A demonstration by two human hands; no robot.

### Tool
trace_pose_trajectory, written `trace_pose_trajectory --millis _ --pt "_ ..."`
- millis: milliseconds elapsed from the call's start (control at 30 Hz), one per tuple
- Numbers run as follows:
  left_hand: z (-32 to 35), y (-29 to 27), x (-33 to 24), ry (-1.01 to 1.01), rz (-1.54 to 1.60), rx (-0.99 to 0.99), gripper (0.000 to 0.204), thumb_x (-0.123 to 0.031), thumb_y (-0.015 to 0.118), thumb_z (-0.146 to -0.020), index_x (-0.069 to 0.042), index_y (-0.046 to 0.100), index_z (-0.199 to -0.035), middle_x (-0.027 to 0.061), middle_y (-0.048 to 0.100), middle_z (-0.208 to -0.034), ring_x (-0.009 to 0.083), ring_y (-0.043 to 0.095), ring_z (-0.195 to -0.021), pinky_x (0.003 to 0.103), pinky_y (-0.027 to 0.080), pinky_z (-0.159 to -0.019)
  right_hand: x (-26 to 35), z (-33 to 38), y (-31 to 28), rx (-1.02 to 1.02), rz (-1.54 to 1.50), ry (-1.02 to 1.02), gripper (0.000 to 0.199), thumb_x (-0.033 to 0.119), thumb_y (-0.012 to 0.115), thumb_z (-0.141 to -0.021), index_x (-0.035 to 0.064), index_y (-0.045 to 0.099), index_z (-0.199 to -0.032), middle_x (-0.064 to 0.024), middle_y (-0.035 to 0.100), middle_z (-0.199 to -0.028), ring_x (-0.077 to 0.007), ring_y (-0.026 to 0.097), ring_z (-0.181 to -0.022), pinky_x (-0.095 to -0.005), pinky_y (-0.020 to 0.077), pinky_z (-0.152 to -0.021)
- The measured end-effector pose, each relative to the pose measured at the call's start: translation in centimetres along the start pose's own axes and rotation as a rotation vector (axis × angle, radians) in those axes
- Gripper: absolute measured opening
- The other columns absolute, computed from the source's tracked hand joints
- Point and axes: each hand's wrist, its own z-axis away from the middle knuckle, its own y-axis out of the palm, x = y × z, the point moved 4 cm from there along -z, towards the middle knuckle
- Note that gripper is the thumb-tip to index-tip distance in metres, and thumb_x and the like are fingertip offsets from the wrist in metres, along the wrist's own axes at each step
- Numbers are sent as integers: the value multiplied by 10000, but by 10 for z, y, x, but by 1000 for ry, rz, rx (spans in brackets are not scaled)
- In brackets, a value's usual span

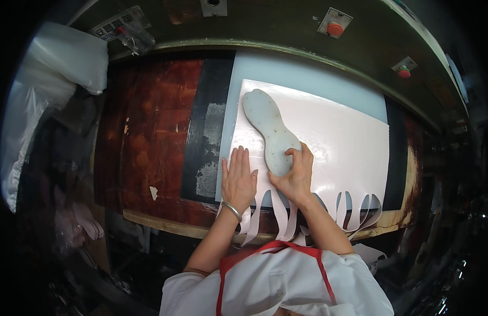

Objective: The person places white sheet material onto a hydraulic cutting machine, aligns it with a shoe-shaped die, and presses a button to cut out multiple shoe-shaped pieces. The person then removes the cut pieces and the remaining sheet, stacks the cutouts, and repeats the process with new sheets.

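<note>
Across the pale cutting board (307, 68), my left hand (237, 181) presses flat on the pink sheet (344, 142) while my right hand (294, 176) grips the sole-shaped die (270, 131).

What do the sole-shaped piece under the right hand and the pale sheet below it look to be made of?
Sole-shaped piece: looks like a stiff, matte, off-white plastic or board template, speckled with small dark spots; it keeps a firm outline.

Pale pink sheet: probably thin, flexible synthetic or foam sheeting with a faint sheen; its cut strips hang limp over the table's front edge.

The right hand grips the piece; the left hand lies flat on the sheet.
</note>
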Motion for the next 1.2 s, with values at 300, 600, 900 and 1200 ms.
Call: trace_pose_trajectory --millis 300,600,900,1200 --pt "-1 -5 -6 -12 -51 54 615 -164 554 -880 38 313 -1408 211 354 -1456 327 290 -1385 507 172 -1134 -3 4 3 27 17 11 800 159 836 -550 19 427 -1223 -278 361 -1302 -451 373 -1183 -484 376 -979" --pt "-13 -26 -14 -123 153 61 470 -74 487 -911 3 409 -1368 179 527 -1320 281 468 -1262 406 312 -1075 -72 -4 -58 59 -397 336 911 281 766 -753 6 233 -1438 -270 414 -1362 -368 413 -1266 -420 341 -1061" --pt "56 -114 -6 -638 72 -47 168 -172 573 -914 -37 620 -1003 153 642 -808 291 621 -730 386 484 -678 -225 4 -244 -550 -56 669 665 307 480 -978 -47 169 -1447 -297 332 -1417 -373 360 -1315 -426 280 -1092" --pt "1 -84 9 -335 -190 -38 236 -284 560 -912 -67 592 -823 201 627 -708 404 594 -677 487 436 -646 -214 -43 -243 -609 232 472 929 407 552 -907 -134 3 -1426 -365 59 -1476 -457 87 -1395 -486 81 -1148"
